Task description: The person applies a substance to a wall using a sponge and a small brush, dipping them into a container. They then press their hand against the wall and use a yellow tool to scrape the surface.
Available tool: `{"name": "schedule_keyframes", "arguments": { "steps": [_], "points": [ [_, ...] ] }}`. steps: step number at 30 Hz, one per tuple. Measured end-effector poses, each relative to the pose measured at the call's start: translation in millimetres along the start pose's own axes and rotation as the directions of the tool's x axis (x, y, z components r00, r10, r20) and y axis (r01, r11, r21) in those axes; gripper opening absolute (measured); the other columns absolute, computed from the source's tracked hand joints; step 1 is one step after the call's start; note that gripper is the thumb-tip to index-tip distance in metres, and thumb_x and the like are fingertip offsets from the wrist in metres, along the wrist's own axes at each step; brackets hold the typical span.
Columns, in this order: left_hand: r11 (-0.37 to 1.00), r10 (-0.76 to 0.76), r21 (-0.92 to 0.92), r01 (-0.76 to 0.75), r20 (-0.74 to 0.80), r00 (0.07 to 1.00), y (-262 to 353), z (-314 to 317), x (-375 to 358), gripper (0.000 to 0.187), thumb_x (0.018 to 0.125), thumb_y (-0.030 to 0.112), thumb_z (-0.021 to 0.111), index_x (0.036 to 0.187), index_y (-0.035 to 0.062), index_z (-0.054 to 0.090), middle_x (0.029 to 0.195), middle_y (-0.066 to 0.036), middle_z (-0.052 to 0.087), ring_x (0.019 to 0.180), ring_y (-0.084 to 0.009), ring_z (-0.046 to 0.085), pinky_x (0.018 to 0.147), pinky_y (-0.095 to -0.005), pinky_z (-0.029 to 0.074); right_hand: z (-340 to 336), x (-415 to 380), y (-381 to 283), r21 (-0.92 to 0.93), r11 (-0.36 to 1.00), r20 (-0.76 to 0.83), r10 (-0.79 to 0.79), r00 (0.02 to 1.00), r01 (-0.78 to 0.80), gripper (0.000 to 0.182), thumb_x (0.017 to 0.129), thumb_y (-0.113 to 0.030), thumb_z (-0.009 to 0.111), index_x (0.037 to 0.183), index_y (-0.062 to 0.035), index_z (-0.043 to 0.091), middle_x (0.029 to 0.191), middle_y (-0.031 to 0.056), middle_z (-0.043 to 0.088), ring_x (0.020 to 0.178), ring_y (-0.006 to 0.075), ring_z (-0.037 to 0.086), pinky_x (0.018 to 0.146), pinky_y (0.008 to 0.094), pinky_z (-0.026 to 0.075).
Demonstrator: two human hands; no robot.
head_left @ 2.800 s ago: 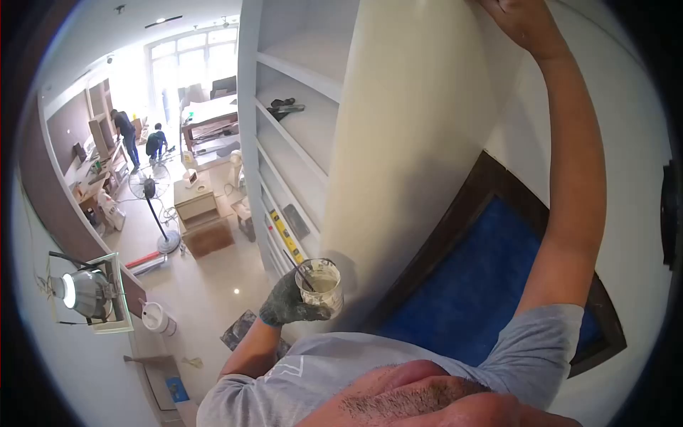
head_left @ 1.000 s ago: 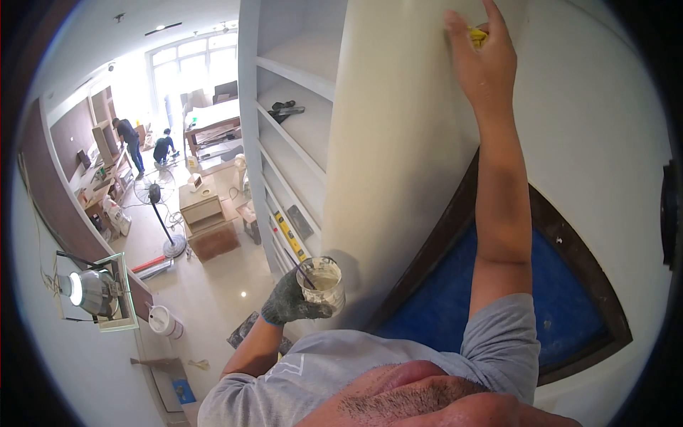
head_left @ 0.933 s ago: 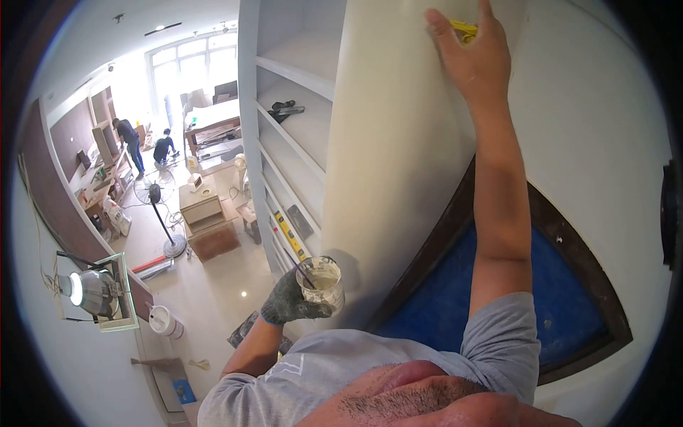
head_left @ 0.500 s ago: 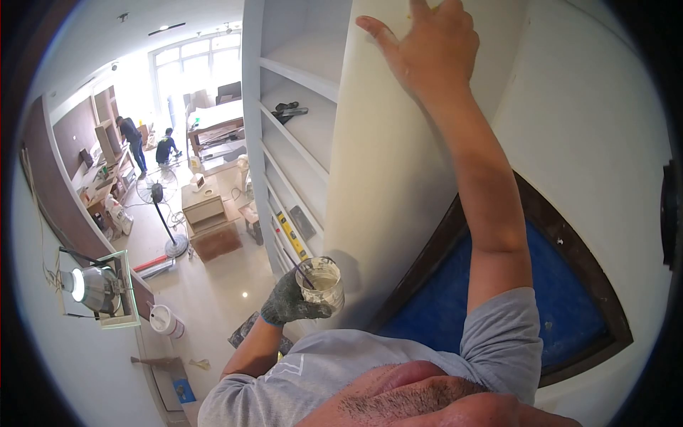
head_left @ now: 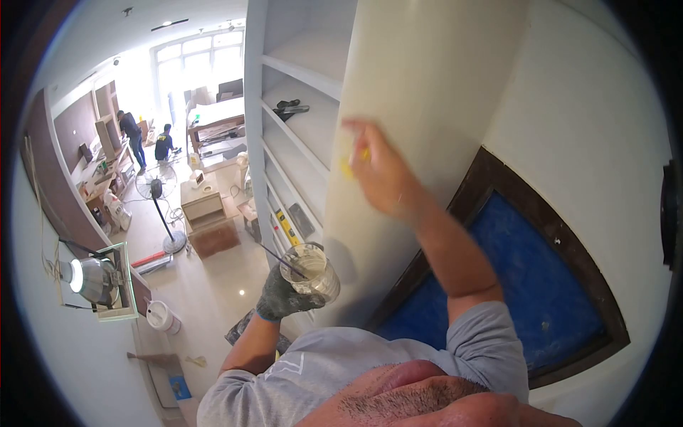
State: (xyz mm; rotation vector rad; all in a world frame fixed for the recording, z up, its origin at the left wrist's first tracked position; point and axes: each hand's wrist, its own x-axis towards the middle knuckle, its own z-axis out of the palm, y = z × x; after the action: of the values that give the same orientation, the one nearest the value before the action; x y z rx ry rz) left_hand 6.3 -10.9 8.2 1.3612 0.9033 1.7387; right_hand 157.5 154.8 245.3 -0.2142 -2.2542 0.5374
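My left hand (head_left: 283,293), in a dark, stained glove, is wrapped round a clear, smeared tub (head_left: 319,276). A thin dark stick (head_left: 283,261) leans in the tub, which holds some pale material. My bare right hand (head_left: 377,167) is raised in front of the cream curved panel (head_left: 420,92), its fingers bent and blurred round something small and yellow (head_left: 350,165). Whether that hand touches the panel is unclear. To its left are white shelves (head_left: 302,75) with a yellow level (head_left: 287,226) and a dark tool (head_left: 290,109).
A blue panel in a dark frame (head_left: 491,167) stands at the right. A lit work lamp (head_left: 99,283), a white bucket (head_left: 163,318), a standing fan (head_left: 163,217) and a wooden cabinet (head_left: 203,201) are at the left. Two people (head_left: 132,139) are farther back.
My right hand has come down and left from high on the panel, its fingers now more bent. The tub in my left hand is tilted more and has shifted slightly left.
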Motion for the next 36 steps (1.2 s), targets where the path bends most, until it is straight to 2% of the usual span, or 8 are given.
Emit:
{"name": "schedule_keyframes", "arguments": {
  "steps": [5, 8, 15, 18, 20, 23, 33, 36],
  "points": [
    [1.000, 0.025, 0.007, -0.025, -0.050, 0.998, 18.9, 10.9, 3.8, 0.127, 0.050, 0.028, 0.104, 0.153, -0.0003, 0.036, 0.131, -0.009, 0.063, 0.117, -0.0203, 0.061, 0.103, -0.0369, 0.050, 104.5, -83.7, 81.9, 0.602, 0.680, 0.157, 0.413, 0.897, -0.419, 0.030, 0.093, -0.009, 0.074, 0.117, -0.0035, 0.057, 0.099, 0.0064, 0.064, 0.089, 0.0118, 0.064, 0.078, 0.0275, 0.054],
    [0.998, 0.055, 0.033, -0.054, -0.050, 0.997, 8.0, 4.7, -1.4, 0.136, 0.048, 0.029, 0.105, 0.157, -0.0003, 0.029, 0.134, -0.008, 0.060, 0.119, -0.0194, 0.059, 0.103, -0.0363, 0.049, 132.2, -101.3, 79.1, 0.549, 0.596, 0.195, 0.591, 0.783, -0.586, 0.019, 0.092, -0.009, 0.075, 0.100, -0.0037, 0.059, 0.089, 0.0046, 0.068, 0.077, 0.0102, 0.065, 0.070, 0.0263, 0.055],
    [0.998, 0.034, 0.048, -0.029, -0.105, 0.994, -4.1, 8.5, -3.0, 0.137, 0.047, 0.030, 0.105, 0.157, 0.0006, 0.028, 0.136, -0.008, 0.058, 0.121, -0.0193, 0.058, 0.106, -0.0369, 0.047, 138.2, -122.1, 80.5, 0.661, 0.429, 0.462, 0.414, 0.784, -0.616, 0.019, 0.094, -0.011, 0.074, 0.107, -0.0005, 0.065, 0.097, 0.0072, 0.073, 0.090, 0.0103, 0.069, 0.082, 0.0271, 0.056],
    [0.982, 0.137, 0.150, -0.112, -0.167, 0.977, -22.6, 1.0, 2.1, 0.124, 0.048, 0.030, 0.104, 0.149, 0.0017, 0.038, 0.132, -0.009, 0.060, 0.120, -0.0214, 0.060, 0.106, -0.0378, 0.047, 115.2, -112.5, 75.5, 0.530, 0.635, 0.413, 0.386, 0.825, -0.562, 0.026, 0.094, -0.014, 0.075, 0.112, 0.0006, 0.066, 0.100, 0.0097, 0.073, 0.092, 0.0172, 0.070, 0.085, 0.0308, 0.056],
    [0.986, 0.150, 0.096, -0.134, -0.190, 0.970, -14.9, 3.4, 4.2, 0.120, 0.049, 0.029, 0.104, 0.147, 0.0018, 0.040, 0.131, -0.009, 0.060, 0.120, -0.0222, 0.060, 0.106, -0.0386, 0.048, 88.0, -98.8, 51.7, 0.046, 0.998, 0.034, 0.036, 0.999, -0.038, 0.035, 0.092, -0.018, 0.077, 0.119, -0.0007, 0.064, 0.109, 0.0130, 0.071, 0.104, 0.0239, 0.068, 0.091, 0.0378, 0.054],
    [0.982, 0.165, 0.123, -0.146, -0.160, 0.973, -15.2, -5.1, 9.0, 0.117, 0.051, 0.025, 0.103, 0.147, 0.0036, 0.040, 0.131, -0.011, 0.060, 0.119, -0.0230, 0.061, 0.105, -0.0402, 0.049, 28.8, -57.4, 37.5, -0.620, 0.730, -0.197, -0.498, 0.845, 0.286, 0.066, 0.086, -0.034, 0.080, 0.136, 0.0013, 0.056, 0.137, 0.0253, 0.054, 0.129, 0.0431, 0.051, 0.106, 0.0526, 0.044],
    [0.955, 0.170, 0.252, -0.154, -0.042, 0.985, -16.8, -7.1, 12.2, 0.115, 0.050, 0.020, 0.103, 0.146, 0.0047, 0.040, 0.129, -0.009, 0.062, 0.118, -0.0225, 0.062, 0.105, -0.0398, 0.050, -57.8, 103.5, -8.5, -0.786, 0.596, -0.524, -0.502, 0.688, -0.163, 0.088, 0.088, -0.048, 0.075, 0.146, 0.0097, 0.042, 0.153, 0.0328, 0.034, 0.146, 0.0514, 0.026, 0.120, 0.0564, 0.025],
    [0.998, 0.050, 0.046, -0.046, -0.109, 0.993, -22.4, -8.3, 17.2, 0.115, 0.050, 0.023, 0.103, 0.145, 0.0037, 0.041, 0.128, -0.009, 0.062, 0.118, -0.0217, 0.062, 0.105, -0.0390, 0.050, -57.0, 122.5, -2.0, -0.861, 0.255, -0.509, -0.447, 0.736, -0.441, 0.104, 0.093, -0.070, 0.055, 0.162, -0.0027, 0.016, 0.159, 0.0325, 0.021, 0.147, 0.0461, 0.026, 0.114, 0.0610, 0.034]
  ]
}}
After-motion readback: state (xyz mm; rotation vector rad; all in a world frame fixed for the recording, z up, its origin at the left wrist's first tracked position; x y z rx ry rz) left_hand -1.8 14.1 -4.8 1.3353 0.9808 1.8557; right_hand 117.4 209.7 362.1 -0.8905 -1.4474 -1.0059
